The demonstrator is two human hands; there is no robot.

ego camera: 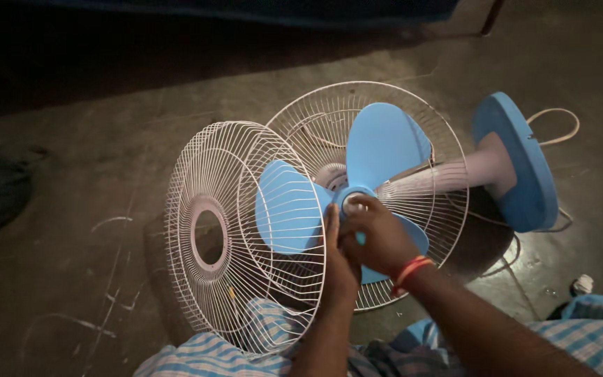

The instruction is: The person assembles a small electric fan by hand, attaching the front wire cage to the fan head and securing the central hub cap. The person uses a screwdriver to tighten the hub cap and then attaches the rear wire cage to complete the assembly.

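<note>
Dim concrete floor point(92, 209) — blue three-blade fan propeller point(357, 174) before white rear grille point(441, 209), gripped at hub by left hand point(338, 262) and right hand point(378, 237) — front grille point(232, 230) alongside.

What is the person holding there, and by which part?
Both hands, left hand and right hand, grip the blue fan blade at its centre hub, not by a blade tip.

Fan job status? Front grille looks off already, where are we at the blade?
Done: the front grille is off, leaning on the person's lap beside the fan. In hand: both hands, left hand and right hand, are at the hub of the blue blade. Left: the blade sits on the shaft, and the rear grille remains on the fan.
</note>
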